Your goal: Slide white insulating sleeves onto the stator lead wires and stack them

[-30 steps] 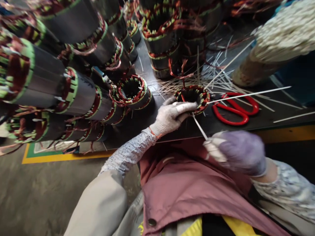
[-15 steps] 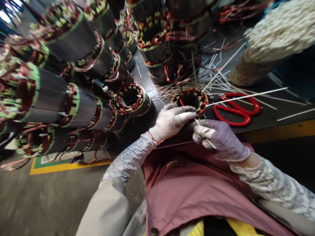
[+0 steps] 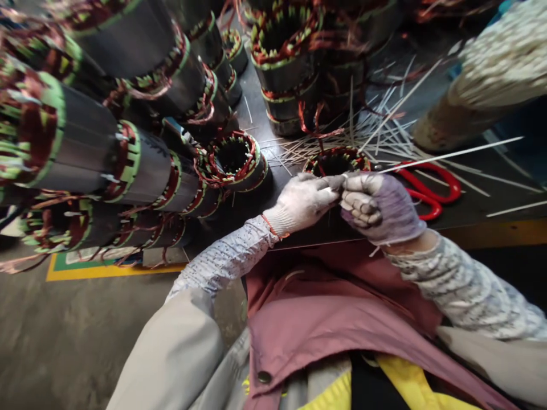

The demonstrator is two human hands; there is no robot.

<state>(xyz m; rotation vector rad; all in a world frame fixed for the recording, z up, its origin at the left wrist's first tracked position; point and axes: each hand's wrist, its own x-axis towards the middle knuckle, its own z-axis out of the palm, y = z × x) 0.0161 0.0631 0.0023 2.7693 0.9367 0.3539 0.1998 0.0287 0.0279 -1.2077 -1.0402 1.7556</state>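
Note:
A small stator [image 3: 329,165] with red-brown windings stands at the table's front edge, partly covered by my hands. My left hand [image 3: 303,199], in a white glove with darkened fingertips, is closed at its near rim; what its fingers pinch is hidden. Touching those fingertips, my right hand [image 3: 380,208] in a purple-grey glove is curled closed round a white cord, whose short end hangs below the fist. Another stiff white strand [image 3: 461,154] sticks out to the right behind my right hand. Red-handled scissors [image 3: 448,181] lie just beyond that hand, partly hidden.
Stacked stators [image 3: 145,154] crowd the left, with another stack [image 3: 290,85] behind. A single stator [image 3: 252,165] stands left of my hands. Loose white strands [image 3: 384,136] litter the table's back. A thick bundle of white cords [image 3: 499,68] stands at the right.
My right hand has moved up and inward, so its fingertips now meet my left hand's at the stator's rim. The cord across its fingers is now mostly hidden. The view has shifted slightly.

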